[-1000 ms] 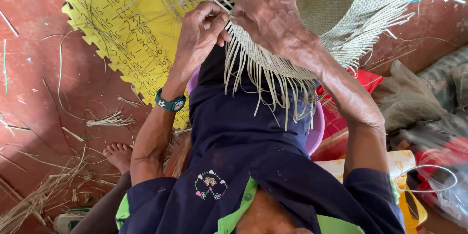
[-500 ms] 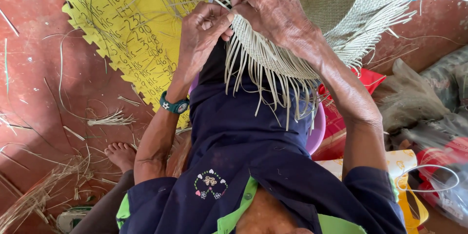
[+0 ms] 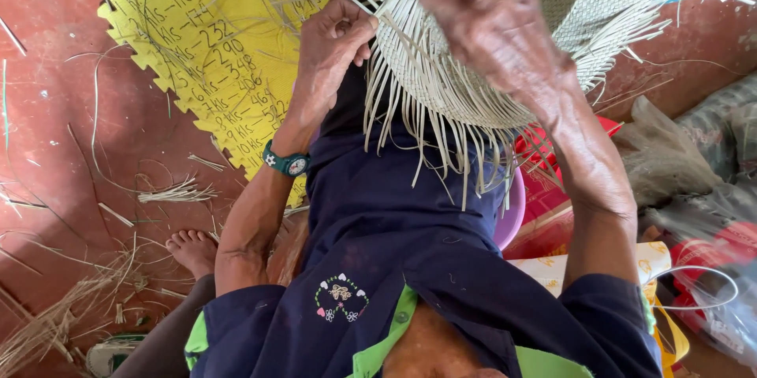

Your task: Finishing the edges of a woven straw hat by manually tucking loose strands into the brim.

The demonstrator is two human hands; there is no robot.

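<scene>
Gripping woven straw mat point(image 3: 473, 55) | left hand point(image 3: 331, 47) pinches edge | right hand point(image 3: 489, 15) grasps top

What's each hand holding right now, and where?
Both hold the woven mat: left hand pinches its fringed edge, right hand grips over the weave.

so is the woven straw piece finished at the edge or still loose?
Loose. The woven straw piece has unwoven strands hanging from its rim; left hand and right hand grip it.
</scene>
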